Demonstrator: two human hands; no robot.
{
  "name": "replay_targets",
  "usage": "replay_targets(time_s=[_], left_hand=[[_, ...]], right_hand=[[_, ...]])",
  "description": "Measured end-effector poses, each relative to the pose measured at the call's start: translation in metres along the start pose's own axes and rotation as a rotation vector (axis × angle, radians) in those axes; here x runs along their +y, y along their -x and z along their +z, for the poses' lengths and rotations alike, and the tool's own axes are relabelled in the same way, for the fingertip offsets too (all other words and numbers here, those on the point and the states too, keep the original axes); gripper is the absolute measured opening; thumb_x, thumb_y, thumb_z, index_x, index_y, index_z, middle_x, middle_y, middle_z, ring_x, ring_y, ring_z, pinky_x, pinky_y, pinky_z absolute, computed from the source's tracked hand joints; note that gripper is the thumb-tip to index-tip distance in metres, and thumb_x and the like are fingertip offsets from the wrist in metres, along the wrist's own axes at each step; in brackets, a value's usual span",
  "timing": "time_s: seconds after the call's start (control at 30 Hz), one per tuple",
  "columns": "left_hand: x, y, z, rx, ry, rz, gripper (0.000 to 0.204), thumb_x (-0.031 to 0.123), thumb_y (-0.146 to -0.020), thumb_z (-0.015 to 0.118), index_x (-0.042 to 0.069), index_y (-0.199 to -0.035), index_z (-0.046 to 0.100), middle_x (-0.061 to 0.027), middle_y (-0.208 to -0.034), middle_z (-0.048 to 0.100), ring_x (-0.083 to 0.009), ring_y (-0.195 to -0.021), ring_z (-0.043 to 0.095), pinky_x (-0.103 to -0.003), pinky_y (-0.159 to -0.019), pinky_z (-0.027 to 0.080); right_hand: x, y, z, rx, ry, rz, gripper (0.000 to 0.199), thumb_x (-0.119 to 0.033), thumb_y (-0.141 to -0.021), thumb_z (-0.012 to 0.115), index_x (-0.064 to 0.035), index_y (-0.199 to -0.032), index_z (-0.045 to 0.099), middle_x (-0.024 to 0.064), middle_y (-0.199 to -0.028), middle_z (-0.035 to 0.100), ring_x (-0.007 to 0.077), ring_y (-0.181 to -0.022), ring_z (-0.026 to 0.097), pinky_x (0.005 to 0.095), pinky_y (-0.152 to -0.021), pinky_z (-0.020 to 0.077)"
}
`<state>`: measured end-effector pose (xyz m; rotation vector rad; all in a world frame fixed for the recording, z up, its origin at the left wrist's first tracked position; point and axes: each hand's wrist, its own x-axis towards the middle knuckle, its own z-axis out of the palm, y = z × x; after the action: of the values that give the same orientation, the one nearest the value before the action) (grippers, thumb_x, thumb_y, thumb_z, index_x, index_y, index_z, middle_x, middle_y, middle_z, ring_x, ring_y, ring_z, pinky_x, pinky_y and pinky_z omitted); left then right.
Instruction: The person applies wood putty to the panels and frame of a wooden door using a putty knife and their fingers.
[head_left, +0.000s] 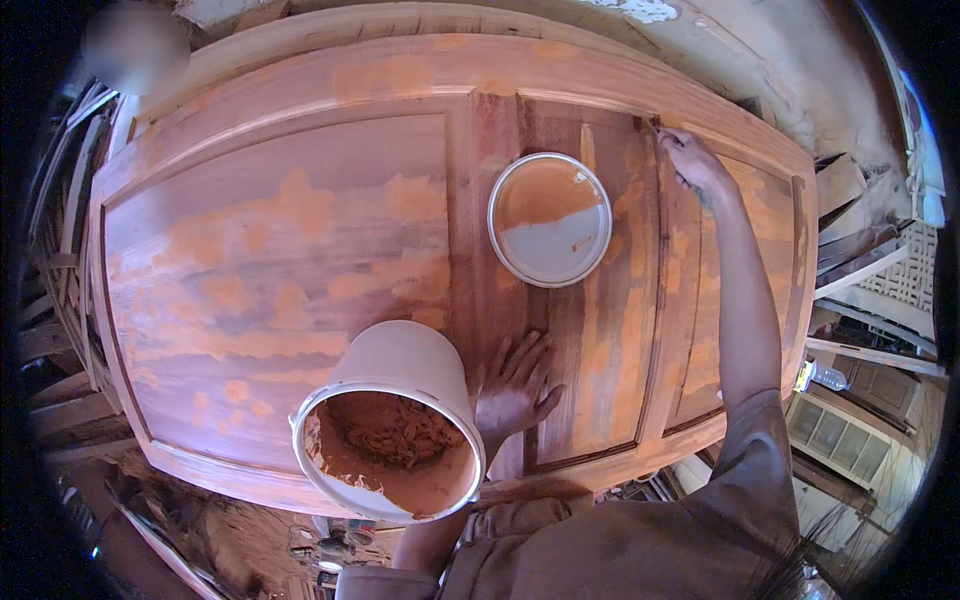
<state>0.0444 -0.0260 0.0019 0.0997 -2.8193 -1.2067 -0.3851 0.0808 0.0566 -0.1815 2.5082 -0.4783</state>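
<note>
At seven o'clock, a plastic bucket (415, 360) of crumbly paste (400, 430) faces six; the left hand (518, 385) lies flat, spread, at five on the central wooden door (180, 180), panelled, patchy, long axis nine-to-three. One o'clock: round, smeared lid (555, 247). Two: right hand (692, 158), curled; cannot tell what it grips.

Timber pieces (75, 415) left; clear bottle (831, 378) near paned frame (845, 438) right.
</note>
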Motion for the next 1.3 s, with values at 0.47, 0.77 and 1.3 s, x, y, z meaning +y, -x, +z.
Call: replay_targets(time_s=[0.47, 0.77, 1.3], left_hand=[[-0.002, -0.004, -0.002, 0.025, 0.088, -0.039, 0.046, 0.032, -0.084, 0.067, 0.004, -0.120, 0.061, -0.0098, -0.137, 0.053, -0.0247, -0.133, 0.045, -0.050, -0.112, 0.031], [-0.003, -0.004, 0.004, 0.025, 0.092, -0.001, 0.044, 0.032, -0.084, 0.066, 0.005, -0.119, 0.062, -0.0113, -0.136, 0.054, -0.0265, -0.133, 0.045, -0.051, -0.112, 0.031], [-0.004, -0.003, 0.001, 0.009, 0.076, -0.015, 0.045, 0.034, -0.086, 0.064, 0.005, -0.121, 0.061, -0.0106, -0.137, 0.052, -0.0258, -0.133, 0.044, -0.049, -0.114, 0.030]], right_hand=[[-0.051, 0.002, 0.000, 0.009, 0.360, 0.029, 0.040, -0.039, -0.100, 0.042, -0.0091, -0.119, 0.062, 0.0090, -0.065, 0.059, 0.0202, -0.054, 0.057, 0.0385, -0.051, 0.0481], [-0.010, -0.025, 0.005, 0.088, 0.453, -0.158, 0.035, -0.030, -0.097, 0.043, -0.0036, -0.102, 0.066, 0.0204, -0.080, 0.068, 0.0305, -0.062, 0.065, 0.0431, -0.059, 0.0523], [-0.013, -0.023, 0.032, 0.099, 0.435, -0.161, 0.029, -0.021, -0.099, 0.048, 0.0032, -0.103, 0.064, 0.0256, -0.082, 0.066, 0.0383, -0.065, 0.061, 0.0473, -0.068, 0.0491]])
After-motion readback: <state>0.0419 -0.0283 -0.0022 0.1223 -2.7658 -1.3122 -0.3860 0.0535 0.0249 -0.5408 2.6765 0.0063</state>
